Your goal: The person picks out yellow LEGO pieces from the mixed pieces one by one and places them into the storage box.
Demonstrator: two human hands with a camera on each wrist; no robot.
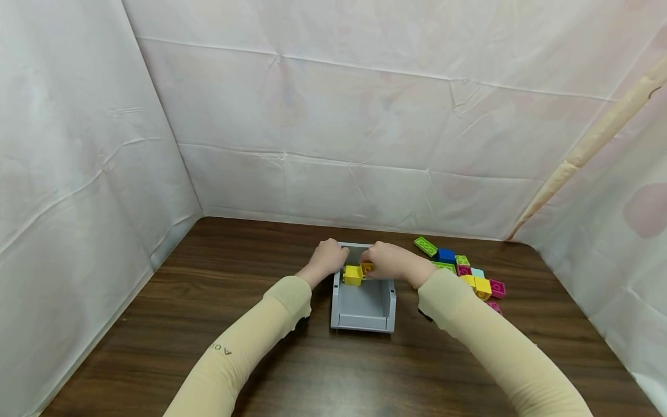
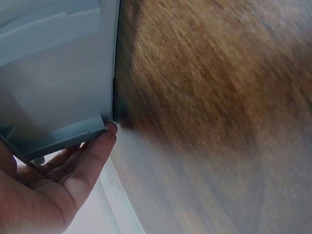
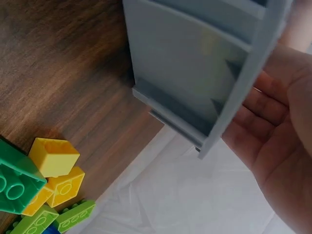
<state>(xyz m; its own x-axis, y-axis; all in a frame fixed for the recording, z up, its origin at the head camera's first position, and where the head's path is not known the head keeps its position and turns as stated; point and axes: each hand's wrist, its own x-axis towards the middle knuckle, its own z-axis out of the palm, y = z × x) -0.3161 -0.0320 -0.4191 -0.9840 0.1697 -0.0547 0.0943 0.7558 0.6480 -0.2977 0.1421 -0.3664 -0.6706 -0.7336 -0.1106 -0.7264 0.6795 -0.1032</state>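
Note:
A grey open-front bin (image 1: 363,323) stands on the table before me. My left hand (image 1: 328,258) grips its left wall near the back; in the left wrist view the fingers (image 2: 90,168) curl around the bin's edge (image 2: 58,92). A yellow toy building brick (image 1: 352,276) is inside, near the left wall. Beside it, an orange brick (image 1: 367,267) is at the fingertips of my right hand (image 1: 388,260), which reaches in over the right wall and pinches it. In the right wrist view, the bin's wall (image 3: 180,58) hides those fingertips and the brick.
Several loose bricks lie right of the bin, among them a blue brick (image 1: 446,256), a lime brick (image 1: 425,246), a magenta brick (image 1: 497,288) and a green brick (image 3: 17,180). White sheets (image 1: 312,116) hang around the dark wooden table (image 1: 208,278).

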